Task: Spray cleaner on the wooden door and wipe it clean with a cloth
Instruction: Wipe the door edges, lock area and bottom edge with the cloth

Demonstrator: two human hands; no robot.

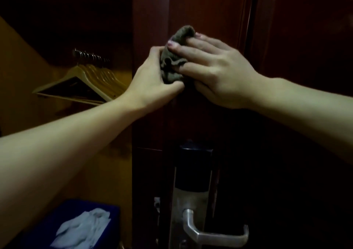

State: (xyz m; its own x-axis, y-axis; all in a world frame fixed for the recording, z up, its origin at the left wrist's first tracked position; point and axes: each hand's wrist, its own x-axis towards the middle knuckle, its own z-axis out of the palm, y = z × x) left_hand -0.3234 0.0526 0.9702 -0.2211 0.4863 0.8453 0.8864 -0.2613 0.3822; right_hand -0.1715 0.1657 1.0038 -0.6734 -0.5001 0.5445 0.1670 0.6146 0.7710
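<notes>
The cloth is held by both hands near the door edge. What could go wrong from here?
1. The cloth is bunched between the left hand and right hand, so little of it may touch the door and wiping could streak.
2. Both hands sit at the door's edge; fingers could get pinched if it swings.
3. The lock and handle lie directly below; cleaner might run onto them.

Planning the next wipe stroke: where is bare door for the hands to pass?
Bare door lies right of the right hand, and between the cloth and lock plate. Crowded: left hand at the door edge; lever handle below.
</notes>
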